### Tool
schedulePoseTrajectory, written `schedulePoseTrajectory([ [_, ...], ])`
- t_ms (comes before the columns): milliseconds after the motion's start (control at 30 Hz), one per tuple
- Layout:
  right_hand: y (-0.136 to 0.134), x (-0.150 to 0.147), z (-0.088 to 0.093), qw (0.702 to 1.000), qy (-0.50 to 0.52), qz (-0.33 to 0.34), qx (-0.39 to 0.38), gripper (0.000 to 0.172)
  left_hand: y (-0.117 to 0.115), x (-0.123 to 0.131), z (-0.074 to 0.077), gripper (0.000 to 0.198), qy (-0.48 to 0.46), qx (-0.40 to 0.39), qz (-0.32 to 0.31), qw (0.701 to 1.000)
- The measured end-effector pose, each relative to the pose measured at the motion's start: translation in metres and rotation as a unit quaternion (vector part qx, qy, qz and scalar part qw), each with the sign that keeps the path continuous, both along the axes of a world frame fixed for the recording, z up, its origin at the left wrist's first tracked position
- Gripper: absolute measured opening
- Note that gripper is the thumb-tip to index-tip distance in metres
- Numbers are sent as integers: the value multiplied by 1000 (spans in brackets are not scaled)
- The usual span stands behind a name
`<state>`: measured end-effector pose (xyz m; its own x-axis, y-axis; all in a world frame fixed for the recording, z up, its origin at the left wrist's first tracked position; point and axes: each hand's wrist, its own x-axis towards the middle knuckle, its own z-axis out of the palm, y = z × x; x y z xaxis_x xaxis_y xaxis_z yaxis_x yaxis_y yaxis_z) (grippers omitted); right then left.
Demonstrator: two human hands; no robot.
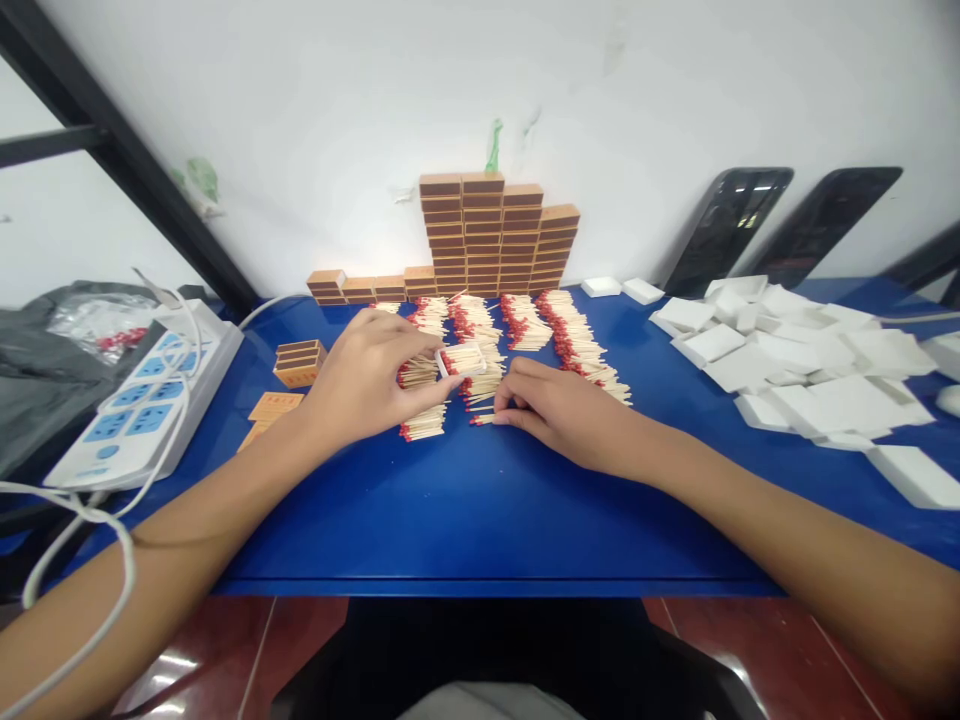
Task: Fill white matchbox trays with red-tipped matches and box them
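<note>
My left hand (375, 370) grips a white matchbox tray (462, 359) between thumb and fingers, and red-tipped matches lie inside it. Just to the right and lower, my right hand (544, 405) pinches at the near end of a row of matches, touching a match (482, 420) there. Under and around both hands, loose matches (581, 345) lie in several rows, red heads to the left. Part of the row beneath the held tray is hidden by my left hand.
Brown matchboxes (480, 235) are stacked against the wall. White empty trays (802, 360) lie heaped at the right. Two black phones (724, 230) lean on the wall. On the left are matchbox sleeves (298, 362), a power strip (146, 395) and white cables on the blue table (465, 530).
</note>
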<state>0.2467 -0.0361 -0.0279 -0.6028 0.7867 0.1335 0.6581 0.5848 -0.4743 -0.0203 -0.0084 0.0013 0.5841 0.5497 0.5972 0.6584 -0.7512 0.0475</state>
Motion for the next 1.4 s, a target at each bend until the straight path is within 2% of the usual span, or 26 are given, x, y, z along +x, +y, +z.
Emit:
schedulePoseTrajectory([
  [500,3,4,4,998,0,-5,61,11,0,0,0,30,7,4,-8,1000],
  [767,-2,2,3,998,30,46,22,13,1,0,-1,31,2,15,-10,1000],
  [1400,0,0,0,999,25,34,18,11,0,1,0,29,9,10,-14,1000],
])
